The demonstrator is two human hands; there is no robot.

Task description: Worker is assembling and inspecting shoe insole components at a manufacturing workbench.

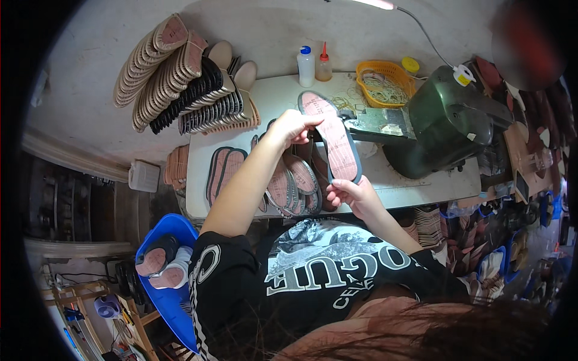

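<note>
A pink shoe sole with a dark grey edge point(341, 150) is held up over the white table, slanting from upper left to lower right. My left hand point(293, 128) grips its left edge near the upper end, thumb lying on the pink face. The lower end is pinched by my right hand point(355, 195), thumb on top. Just beyond the sole is the flat arm point(379, 123) of a green machine point(442, 120); whether they touch I cannot tell. Below my left hand lies a heap of similar pink soles point(300, 174), partly covered. Another few soles point(227, 171) lie further left.
Tall stacks of soles point(168, 78) stand at the table's back left. Behind the work are two squeeze bottles point(306, 66) and a yellow basket point(394, 72) of rubber bands. A blue tub point(174, 301) holding shoes stands at lower left. A lamp point(376, 3) shines from above.
</note>
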